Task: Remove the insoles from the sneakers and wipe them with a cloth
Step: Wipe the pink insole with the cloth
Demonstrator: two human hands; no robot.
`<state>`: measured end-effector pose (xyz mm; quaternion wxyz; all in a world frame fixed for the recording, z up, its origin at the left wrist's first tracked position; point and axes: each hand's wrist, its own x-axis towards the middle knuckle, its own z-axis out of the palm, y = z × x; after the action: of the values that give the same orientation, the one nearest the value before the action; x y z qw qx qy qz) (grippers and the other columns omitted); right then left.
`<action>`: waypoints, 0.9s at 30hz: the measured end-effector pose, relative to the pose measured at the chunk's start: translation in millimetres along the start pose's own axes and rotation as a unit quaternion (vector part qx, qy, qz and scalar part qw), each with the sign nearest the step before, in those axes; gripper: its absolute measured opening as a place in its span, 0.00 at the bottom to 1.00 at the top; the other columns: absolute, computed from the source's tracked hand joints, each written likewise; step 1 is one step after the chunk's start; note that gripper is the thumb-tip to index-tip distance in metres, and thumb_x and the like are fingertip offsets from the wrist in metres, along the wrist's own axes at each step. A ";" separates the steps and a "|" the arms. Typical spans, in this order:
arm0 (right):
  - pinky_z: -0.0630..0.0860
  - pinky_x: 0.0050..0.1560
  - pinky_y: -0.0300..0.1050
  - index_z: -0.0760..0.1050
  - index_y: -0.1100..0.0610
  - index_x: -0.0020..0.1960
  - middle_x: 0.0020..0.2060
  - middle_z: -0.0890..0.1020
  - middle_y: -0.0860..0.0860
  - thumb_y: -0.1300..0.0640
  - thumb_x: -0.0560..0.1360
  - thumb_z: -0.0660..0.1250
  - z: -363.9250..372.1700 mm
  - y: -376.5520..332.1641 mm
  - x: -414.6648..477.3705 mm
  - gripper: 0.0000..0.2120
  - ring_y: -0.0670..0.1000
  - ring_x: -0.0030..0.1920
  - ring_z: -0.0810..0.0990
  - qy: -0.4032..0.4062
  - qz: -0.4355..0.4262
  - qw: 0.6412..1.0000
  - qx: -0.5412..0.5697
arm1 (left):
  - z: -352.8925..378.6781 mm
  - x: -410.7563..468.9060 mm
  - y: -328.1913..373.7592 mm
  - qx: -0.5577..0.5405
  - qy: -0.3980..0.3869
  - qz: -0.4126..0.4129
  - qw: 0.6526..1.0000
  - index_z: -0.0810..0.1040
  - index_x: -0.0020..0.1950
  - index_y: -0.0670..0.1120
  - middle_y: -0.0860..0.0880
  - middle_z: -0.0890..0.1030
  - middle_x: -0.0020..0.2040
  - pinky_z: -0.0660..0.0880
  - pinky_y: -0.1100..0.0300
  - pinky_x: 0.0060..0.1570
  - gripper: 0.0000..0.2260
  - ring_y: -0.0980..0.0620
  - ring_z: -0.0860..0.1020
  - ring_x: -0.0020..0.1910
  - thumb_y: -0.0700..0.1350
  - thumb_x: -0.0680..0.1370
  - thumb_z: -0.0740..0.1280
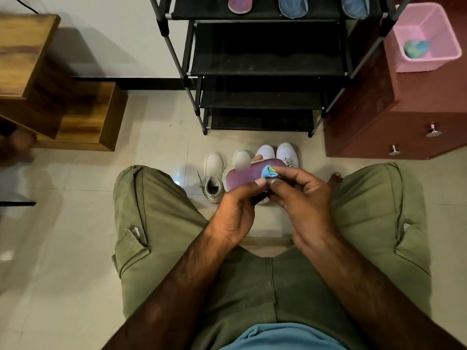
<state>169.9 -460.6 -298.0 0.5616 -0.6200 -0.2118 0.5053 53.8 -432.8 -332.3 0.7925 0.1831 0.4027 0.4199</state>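
Step in hand: wiping. The left hand (pixel 235 215) grips the purple insole (pixel 245 174) from beneath, fingers curled round its near edge, and holds it roughly level between the knees, above the sneakers (pixel 213 178). The right hand (pixel 305 200) pinches a small blue cloth (pixel 270 172) between thumb and fingertips and presses it on the insole's upper face, right of the middle. Both hands are thus closed on something; neither is free. Four white sneakers stand side by side on the tiled floor (pixel 156 173), just before the black shoe rack (pixel 265 64), toes toward it. The left high-top shows an open mouth; whether any insole remains inside cannot be told. Three further insoles lie on the rack's top shelf: one purple (pixel 239 4) and two blue (pixel 292 6). These are judged finished, which would make the one in hand the fourth and last. A pink basket (pixel 429 21) on the red-brown cabinet (pixel 366 117) at right holds another bundled cloth (pixel 417 48). Assessment: task well advanced. The next move calls for drawing the cloth along the full length of the insole, both ends included, while the left hand braces against the push. The insole looks thin and likely to flex, so support close under the wiped area is advisable. Placing it beside its purple mate would then require a forward reach to the top shelf.
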 end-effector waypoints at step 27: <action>0.82 0.50 0.49 0.84 0.51 0.58 0.55 0.82 0.49 0.61 0.77 0.68 -11.9 0.0 16.6 0.12 0.49 0.52 0.81 -0.018 -0.267 0.834 -0.482 | -3.9 -1.7 -3.4 -0.099 -0.015 -0.101 0.990 0.67 0.79 0.42 0.40 0.81 0.64 0.79 0.43 0.61 0.25 0.41 0.81 0.61 0.50 0.83 0.59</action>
<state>186.7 -452.6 -306.1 0.3003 -0.7222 -0.5962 0.1809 52.0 -436.3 -336.0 0.8511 0.0683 0.3636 0.3725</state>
